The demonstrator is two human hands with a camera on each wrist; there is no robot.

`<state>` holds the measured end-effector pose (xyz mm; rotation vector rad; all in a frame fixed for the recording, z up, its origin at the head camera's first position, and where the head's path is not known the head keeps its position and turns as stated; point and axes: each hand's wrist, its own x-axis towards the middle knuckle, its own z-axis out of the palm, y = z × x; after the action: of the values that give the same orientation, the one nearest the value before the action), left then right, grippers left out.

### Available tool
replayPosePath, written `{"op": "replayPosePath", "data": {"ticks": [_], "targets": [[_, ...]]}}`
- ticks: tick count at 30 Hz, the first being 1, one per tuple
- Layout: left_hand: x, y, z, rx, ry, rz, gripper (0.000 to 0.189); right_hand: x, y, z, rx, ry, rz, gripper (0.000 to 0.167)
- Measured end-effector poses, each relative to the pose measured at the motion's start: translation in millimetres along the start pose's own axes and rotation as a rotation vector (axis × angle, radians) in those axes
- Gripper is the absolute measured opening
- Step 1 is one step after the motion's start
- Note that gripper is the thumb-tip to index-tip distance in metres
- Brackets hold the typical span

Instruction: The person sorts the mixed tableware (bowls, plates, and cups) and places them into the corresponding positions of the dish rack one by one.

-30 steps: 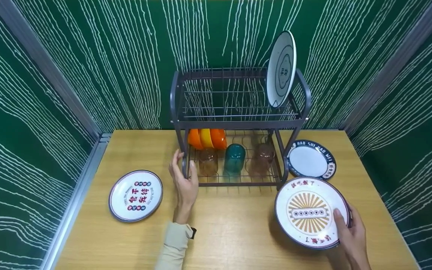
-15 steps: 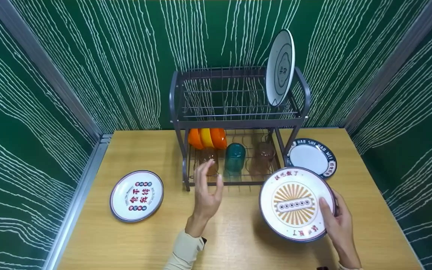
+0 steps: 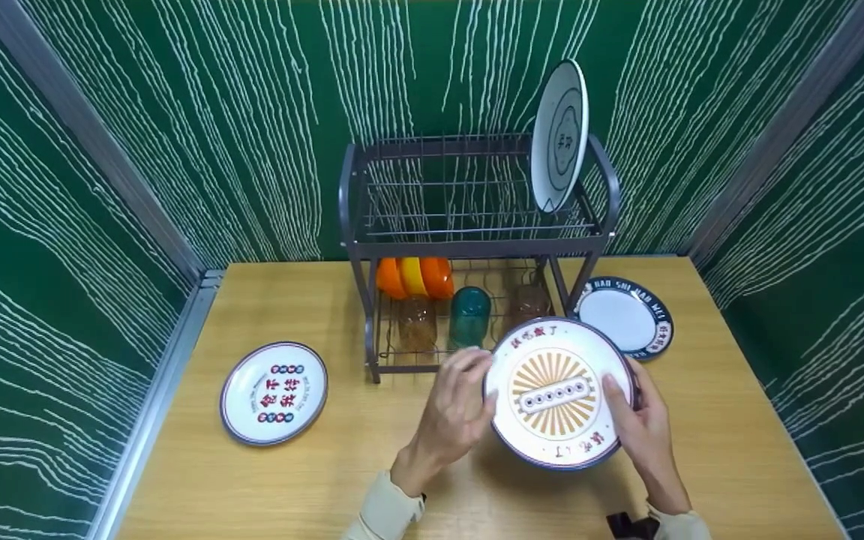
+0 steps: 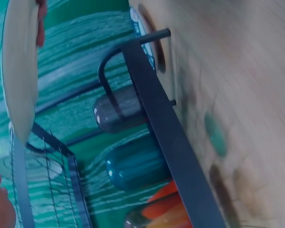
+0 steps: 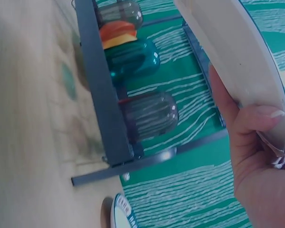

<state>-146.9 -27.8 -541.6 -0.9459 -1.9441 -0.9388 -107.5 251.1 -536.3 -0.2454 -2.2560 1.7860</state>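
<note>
A white plate [image 3: 552, 442] with an orange sunburst and red characters is held above the table in front of the rack. My right hand [image 3: 646, 431] grips its right rim, thumb on the face and fingers beneath; the right wrist view shows the plate's underside [image 5: 232, 52] with those fingers curled against it. Close to the plate's left rim is my left hand [image 3: 451, 412], fingers relaxed. In the left wrist view a gap shows between the left hand [image 4: 0, 204] and the plate [image 4: 20, 71].
Behind stands a dark two-tier dish rack [image 3: 477, 247], a plate [image 3: 561, 139] upright on top. Below are orange and yellow bowls [image 3: 415, 277], a teal glass [image 3: 470, 315], an amber glass [image 3: 417, 326] and a brownish glass [image 3: 531, 302]. Table plates lie left [image 3: 273, 394] and right [image 3: 619, 319].
My right hand has carried the sunburst plate leftward and turned it slightly. My left hand has moved from the rack's left post rightward to the plate's left rim.
</note>
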Motion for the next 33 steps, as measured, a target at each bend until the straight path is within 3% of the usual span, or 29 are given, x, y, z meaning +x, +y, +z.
{"op": "replayPosePath", "data": {"ticks": [7,13,18,22,26,33], "targets": [[2.5,13.5,2.8,0.053,-0.149,0.175,0.044,5.8,-12,12,0.044,-0.044,-0.099,0.049],[0.9,19.4,-0.1,0.159,-0.344,0.258,0.085,12.1,-22,18,0.118,-0.071,-0.169,0.044],[-2.5,18.5,-6.2,0.331,-0.429,0.346,0.061,15.2,-32,18,0.137,-0.096,-0.164,0.042],[-3.4,17.1,-10.0,0.414,-0.429,0.391,0.055,17.8,-45,17,0.12,-0.14,-0.088,0.045],[-4.2,16.4,-10.6,0.446,-0.374,0.416,0.05,20.9,-55,15,0.152,-0.207,-0.027,0.053],[-2.3,18.1,-5.8,0.365,-0.204,0.397,0.033,24.0,-59,16,0.243,-0.247,-0.141,0.061]]}}
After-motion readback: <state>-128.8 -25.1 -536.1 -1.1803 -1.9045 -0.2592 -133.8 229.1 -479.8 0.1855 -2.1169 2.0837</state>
